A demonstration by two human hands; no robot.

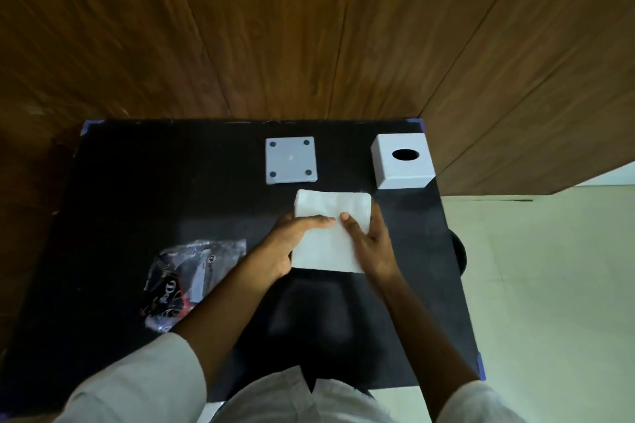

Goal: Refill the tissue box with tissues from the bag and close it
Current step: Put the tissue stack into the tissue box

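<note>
Between both hands point(295, 244), tissues point(330, 233), unboxed.

Your black bench point(137, 189) spreads under and around your hands, its corners edged in blue tape point(482, 367). Beyond your hands rises a wood-panelled wall point(240, 27). Off past your right hand, pale floor point(549, 268) lies beside the bench.

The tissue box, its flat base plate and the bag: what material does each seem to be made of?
Tissue box: probably matte white plastic, with smooth, hard-edged faces.
Base plate: likely the same, with four dark round pads.
Bag: thin clear plastic film, crinkled and glossy, with printing.
</note>
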